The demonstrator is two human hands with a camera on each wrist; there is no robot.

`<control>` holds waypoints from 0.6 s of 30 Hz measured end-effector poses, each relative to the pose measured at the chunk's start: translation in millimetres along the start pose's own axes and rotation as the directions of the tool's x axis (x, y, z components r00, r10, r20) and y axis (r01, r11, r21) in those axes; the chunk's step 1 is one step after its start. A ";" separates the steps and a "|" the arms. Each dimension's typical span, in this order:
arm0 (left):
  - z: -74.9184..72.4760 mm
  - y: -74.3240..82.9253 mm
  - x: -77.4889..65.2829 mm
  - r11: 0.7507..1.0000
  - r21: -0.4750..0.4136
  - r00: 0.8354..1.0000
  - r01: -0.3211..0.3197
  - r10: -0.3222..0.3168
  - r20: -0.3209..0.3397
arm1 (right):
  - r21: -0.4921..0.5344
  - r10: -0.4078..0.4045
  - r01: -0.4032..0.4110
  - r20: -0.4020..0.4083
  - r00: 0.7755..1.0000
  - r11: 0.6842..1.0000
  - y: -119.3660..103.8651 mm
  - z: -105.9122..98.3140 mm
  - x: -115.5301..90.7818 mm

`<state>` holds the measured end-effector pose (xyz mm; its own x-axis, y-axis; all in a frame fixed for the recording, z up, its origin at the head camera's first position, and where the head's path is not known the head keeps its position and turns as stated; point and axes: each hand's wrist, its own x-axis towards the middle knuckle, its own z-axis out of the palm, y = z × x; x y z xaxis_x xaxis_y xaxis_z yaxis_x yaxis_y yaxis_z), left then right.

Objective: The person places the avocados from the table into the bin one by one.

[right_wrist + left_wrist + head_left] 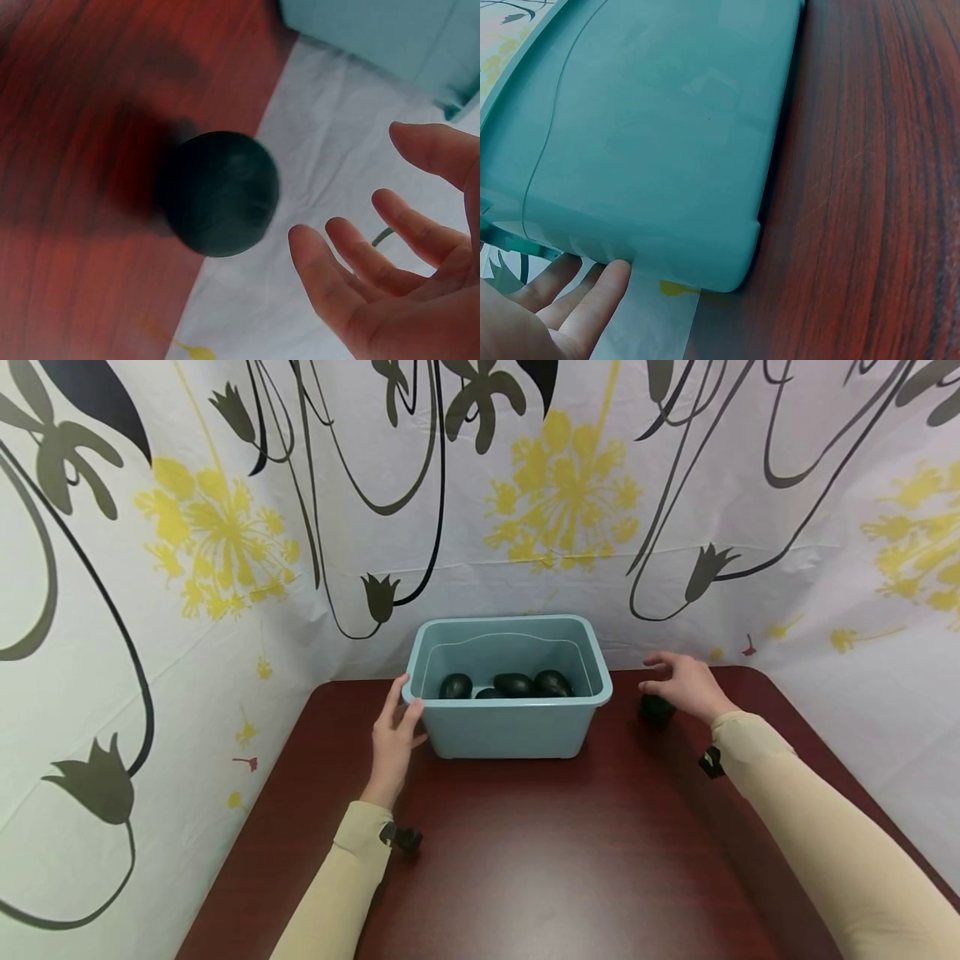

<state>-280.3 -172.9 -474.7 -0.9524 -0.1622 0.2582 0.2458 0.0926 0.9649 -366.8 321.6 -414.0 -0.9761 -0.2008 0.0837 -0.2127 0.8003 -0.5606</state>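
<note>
A light blue plastic bin (510,731) stands at the back of the table with several dark green avocados (552,683) inside. My left hand (393,743) is at the bin's front left corner. In the left wrist view, its fairly straight fingers (604,296) touch the bin wall (667,150) just below the rim. Right of the bin, my right hand (686,685) is over another avocado (657,710). The right wrist view has this avocado (221,193) apart from the spread, slightly bent fingers (319,266), with nothing held.
The dark red-brown wooden table (562,860) reaches back to a white cloth (480,552) printed with flowers, which hangs behind it and along both sides. Each wrist wears a small black camera on a strap.
</note>
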 end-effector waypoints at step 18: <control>-1.2 5.2 -2.3 1.000 -0.014 1.000 0.004 -0.004 0.024 | -0.123 0.019 -0.022 -0.024 1.000 0.992 32.4 23.5 -6.4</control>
<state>-276.6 -173.2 -470.3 -0.9573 -0.1393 0.2534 0.2444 0.0786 0.9665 -366.4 335.6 -452.0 -0.9807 -0.1723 0.0925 -0.1955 0.8678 -0.4568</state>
